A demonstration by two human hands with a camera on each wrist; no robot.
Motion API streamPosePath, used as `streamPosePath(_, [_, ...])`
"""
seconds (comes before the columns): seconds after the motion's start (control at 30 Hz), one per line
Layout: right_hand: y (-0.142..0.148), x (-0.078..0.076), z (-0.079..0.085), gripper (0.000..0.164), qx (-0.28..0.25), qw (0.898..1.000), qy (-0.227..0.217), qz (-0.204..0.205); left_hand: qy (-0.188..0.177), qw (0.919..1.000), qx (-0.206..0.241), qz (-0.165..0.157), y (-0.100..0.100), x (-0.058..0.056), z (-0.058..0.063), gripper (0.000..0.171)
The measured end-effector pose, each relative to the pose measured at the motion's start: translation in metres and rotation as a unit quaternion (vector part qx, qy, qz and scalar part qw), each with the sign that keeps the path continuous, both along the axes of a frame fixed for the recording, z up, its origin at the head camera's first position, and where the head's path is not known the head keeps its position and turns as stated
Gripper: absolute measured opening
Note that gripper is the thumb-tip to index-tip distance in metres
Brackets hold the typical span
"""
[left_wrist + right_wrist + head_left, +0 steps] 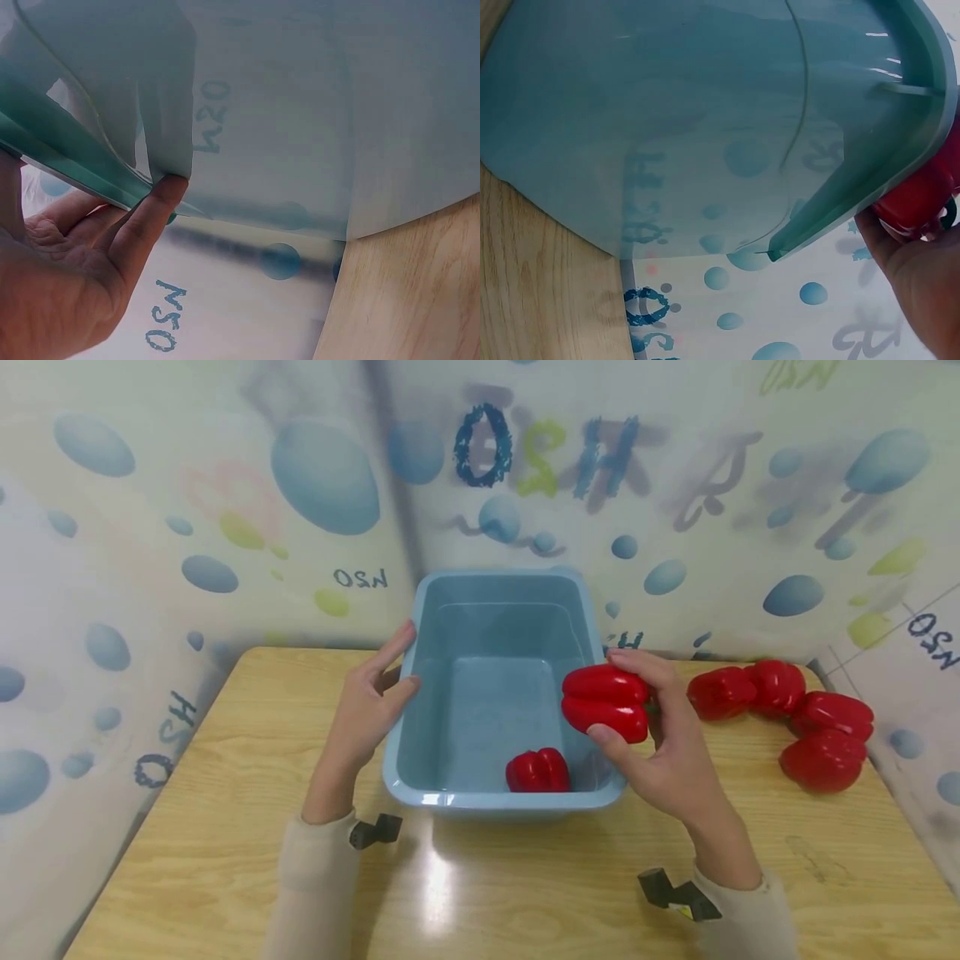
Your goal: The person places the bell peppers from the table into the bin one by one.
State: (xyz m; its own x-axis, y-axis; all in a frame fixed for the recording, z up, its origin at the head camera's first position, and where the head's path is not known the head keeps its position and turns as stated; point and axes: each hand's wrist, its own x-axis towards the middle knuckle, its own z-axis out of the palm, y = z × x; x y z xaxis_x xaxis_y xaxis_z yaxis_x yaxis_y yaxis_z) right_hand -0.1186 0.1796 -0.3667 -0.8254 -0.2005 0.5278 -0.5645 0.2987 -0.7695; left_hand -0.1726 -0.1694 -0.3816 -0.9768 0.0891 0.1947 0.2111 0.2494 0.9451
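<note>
My right hand holds a glossy red bell pepper over the right rim of a light blue plastic basin, thumb on the near side and fingers behind. In the right wrist view, that bell pepper shows partly past the basin's rim. My left hand touches the basin's left side, its fingertips right at the rim. From the left wrist, one fairly straight finger presses the outer wall under the lip. Inside the basin, another red bell pepper lies near the front wall, its lower part hidden by the rim.
Several red bell peppers lie grouped at the right back of the wooden table. A wall with bubble patterns and lettering stands right behind the table and basin, and side walls flank both edges. Dark clips sit on the sleeves.
</note>
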Motion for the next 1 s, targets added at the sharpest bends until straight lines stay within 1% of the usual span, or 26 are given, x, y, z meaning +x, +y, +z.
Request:
streamPosePath(0.23, [-0.0031,0.0002,-0.0015,0.095,0.000,1.000,0.011,0.000,-0.003,1.0000,0.001,0.000,-0.0007,0.0003,-0.0010,0.064])
streamPosePath(0.37, [-0.0045,-0.0004,-0.0006,0.099,0.008,1.000,0.019,-0.002,0.002,1.0000,0.002,0.001,-0.0007,0.0001,-0.0012,0.064])
streamPosePath(0.5, [-0.0048,-0.0001,-0.0002,0.101,0.004,1.000,0.022,0.005,0.002,1.0000,0.007,-0.001,0.0002,-0.0005,-0.0008,0.064])
streamPosePath(0.63, [-0.0044,0.0002,-0.0012,0.093,-0.016,1.000,0.016,0.010,0.003,1.0000,0.008,-0.003,0.0011,-0.0016,-0.0003,0.064])
streamPosePath(0.73, [-0.0044,0.0003,-0.0018,0.087,-0.026,1.000,0.008,0.003,0.003,1.0000,0.007,-0.003,0.0012,-0.0022,-0.0001,0.064])
streamPosePath(1.0, [-0.0021,0.0001,-0.0053,0.077,-0.028,1.000,-0.006,-0.010,-0.004,1.0000,0.008,-0.002,0.0018,-0.0018,-0.0002,0.065])
